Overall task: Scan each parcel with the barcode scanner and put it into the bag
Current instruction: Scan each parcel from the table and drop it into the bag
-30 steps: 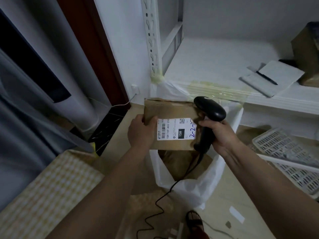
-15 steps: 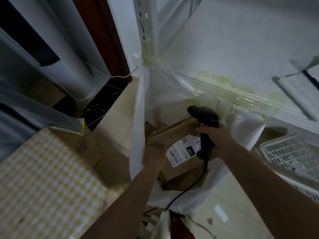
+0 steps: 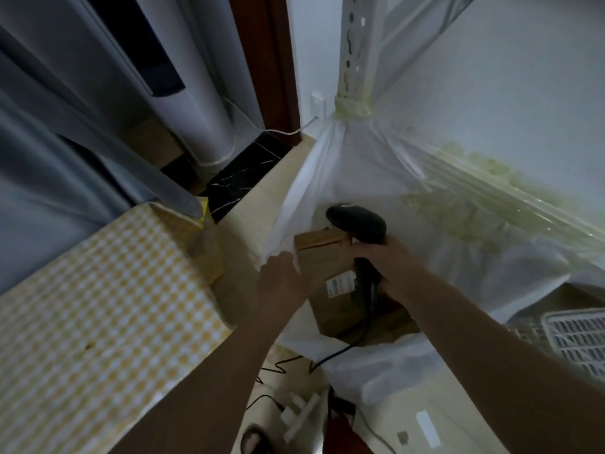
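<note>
parcel lies inside bag, label up, long axis running away; left hand open, empty, just left of parcel; right hand fingers closed round scanner above parcel.

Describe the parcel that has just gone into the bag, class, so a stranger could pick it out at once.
Find the white plastic bag taped to the shelf post. Inside its mouth, between the left hand and the right hand gripping the black scanner, lies a brown cardboard parcel. Its white barcode label sets it apart.
</note>
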Motion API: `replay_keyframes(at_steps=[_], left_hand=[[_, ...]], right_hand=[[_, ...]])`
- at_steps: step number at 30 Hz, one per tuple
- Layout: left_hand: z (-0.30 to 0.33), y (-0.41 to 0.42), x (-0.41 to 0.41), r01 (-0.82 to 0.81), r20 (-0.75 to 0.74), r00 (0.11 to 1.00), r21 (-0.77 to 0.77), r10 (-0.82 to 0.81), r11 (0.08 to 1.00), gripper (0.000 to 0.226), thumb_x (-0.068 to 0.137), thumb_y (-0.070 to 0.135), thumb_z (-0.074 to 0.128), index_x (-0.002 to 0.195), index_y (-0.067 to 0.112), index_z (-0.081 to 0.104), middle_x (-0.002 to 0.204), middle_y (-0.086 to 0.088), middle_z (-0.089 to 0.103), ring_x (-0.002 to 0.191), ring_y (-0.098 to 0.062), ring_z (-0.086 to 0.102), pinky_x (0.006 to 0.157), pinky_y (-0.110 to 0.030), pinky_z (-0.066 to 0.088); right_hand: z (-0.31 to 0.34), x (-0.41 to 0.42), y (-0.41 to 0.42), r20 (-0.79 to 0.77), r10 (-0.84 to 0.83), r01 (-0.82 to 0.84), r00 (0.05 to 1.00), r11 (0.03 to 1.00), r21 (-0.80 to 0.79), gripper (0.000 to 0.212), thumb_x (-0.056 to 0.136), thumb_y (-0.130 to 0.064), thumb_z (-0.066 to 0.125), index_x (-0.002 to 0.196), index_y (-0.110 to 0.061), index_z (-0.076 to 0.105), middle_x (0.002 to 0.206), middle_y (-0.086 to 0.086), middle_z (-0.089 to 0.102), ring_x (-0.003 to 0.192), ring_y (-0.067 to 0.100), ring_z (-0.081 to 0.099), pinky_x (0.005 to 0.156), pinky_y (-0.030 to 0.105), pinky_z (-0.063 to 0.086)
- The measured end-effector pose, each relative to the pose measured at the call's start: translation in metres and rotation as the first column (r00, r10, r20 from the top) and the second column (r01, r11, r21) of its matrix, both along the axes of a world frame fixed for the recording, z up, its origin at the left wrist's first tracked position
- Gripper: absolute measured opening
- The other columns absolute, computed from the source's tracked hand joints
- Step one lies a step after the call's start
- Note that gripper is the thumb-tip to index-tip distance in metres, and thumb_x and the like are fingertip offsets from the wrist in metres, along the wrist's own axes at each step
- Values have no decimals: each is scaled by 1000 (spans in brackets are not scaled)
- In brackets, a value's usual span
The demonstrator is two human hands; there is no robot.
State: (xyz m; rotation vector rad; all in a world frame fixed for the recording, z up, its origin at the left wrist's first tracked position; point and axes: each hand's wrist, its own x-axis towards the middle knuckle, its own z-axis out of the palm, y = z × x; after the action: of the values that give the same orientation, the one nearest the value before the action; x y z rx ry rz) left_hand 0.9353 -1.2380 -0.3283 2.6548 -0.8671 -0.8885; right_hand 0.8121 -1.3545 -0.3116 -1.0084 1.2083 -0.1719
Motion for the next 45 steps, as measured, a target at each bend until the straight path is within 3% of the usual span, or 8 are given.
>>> replay_keyframes(at_steps=[4,7,11,18,25,35,40,45], left_hand=[[13,25,2,260,252,924,138,-288,956,35,94,32,53,124,13,52,125,-9,53,113,-27,53,86,-34,44],[23,50,6,278,286,897,230,-338,933,31,93,31,53,118,13,53,119,-8,55,108,-27,55,80,-33,43],[38,100,13,242,310,893,283,-327,928,31,96,32,49,122,14,50,123,-8,52,114,-26,53,87,-33,42],[76,248,36,45,373,911,337,-178,940,39,97,35,50,128,12,48,127,-8,51,119,-25,48,92,-33,42],[102,478,28,-304,402,901,319,162,898,45,97,41,48,132,13,46,130,-7,50,121,-24,48,91,-33,43],[128,746,-44,-665,426,728,245,538,706,45,96,40,50,131,12,48,133,-9,48,124,-27,45,95,-35,42],[137,821,-74,-762,421,634,200,649,615,43,96,41,50,129,13,49,130,-8,49,122,-27,46,94,-36,43],[135,863,-82,-819,405,564,162,719,551,43,95,42,51,128,16,51,130,-8,50,122,-27,46,93,-36,44]], right_hand=[[21,8,27,27,106,-106,994,994,-17,13,81,-4,69,84,-14,62,88,14,64,87,29,62,86,43,54],[39,11,57,69,220,-218,973,975,-35,15,82,3,65,86,-11,61,77,6,61,66,17,59,63,26,52],[54,22,110,89,346,-344,934,938,-33,19,79,9,64,92,-4,62,84,9,60,64,19,56,65,31,48],[73,60,234,24,578,-569,816,810,-144,4,76,2,65,74,-1,64,59,11,53,59,24,51,61,30,40],[95,92,416,23,768,-755,640,633,-171,11,78,1,68,87,-5,66,68,7,60,56,15,58,55,21,45],[112,104,647,70,921,-893,383,389,-225,12,78,1,68,90,1,66,76,13,61,67,22,59,67,32,49],[116,105,726,66,953,-923,297,304,-237,17,75,0,71,91,0,67,80,13,64,68,23,62,71,37,50],[123,115,778,86,965,-939,250,263,-222,16,76,4,71,91,-2,66,78,11,62,66,21,59,63,32,48]])
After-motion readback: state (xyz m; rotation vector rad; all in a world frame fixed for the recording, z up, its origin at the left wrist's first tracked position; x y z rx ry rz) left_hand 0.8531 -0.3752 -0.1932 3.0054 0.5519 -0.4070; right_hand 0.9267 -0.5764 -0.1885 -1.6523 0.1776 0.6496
